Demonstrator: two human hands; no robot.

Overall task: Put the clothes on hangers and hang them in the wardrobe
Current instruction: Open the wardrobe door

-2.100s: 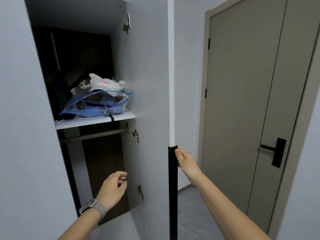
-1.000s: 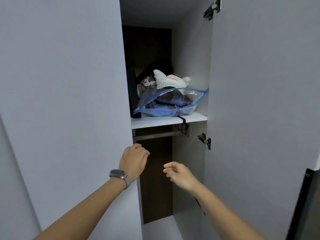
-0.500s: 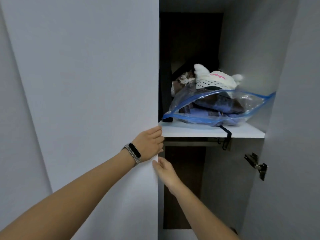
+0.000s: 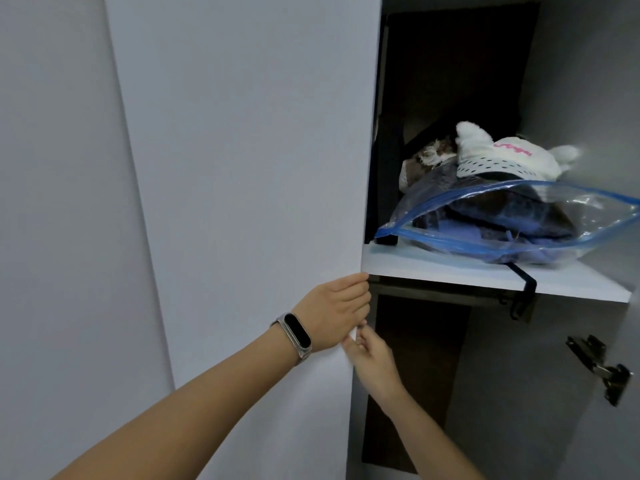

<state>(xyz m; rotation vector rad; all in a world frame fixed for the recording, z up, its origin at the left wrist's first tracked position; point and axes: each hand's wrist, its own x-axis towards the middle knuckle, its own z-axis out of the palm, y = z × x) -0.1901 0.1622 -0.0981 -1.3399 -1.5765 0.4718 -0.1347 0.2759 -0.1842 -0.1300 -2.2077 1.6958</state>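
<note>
Together, both hands worked the free edge of the tall pale-grey wardrobe door point(image 4: 249, 168). Fingers of the left hand point(image 4: 334, 311), with a dark band on its wrist, curled round that edge just under the white shelf point(image 4: 450, 273); the right hand point(image 4: 372, 355) pinched it directly below. A clear blue-rimmed zip bag of dark clothes point(image 4: 512, 225) lay on the shelf, a white cap point(image 4: 505, 159) atop, above the metal hanging rail point(image 4: 436, 292).
</note>
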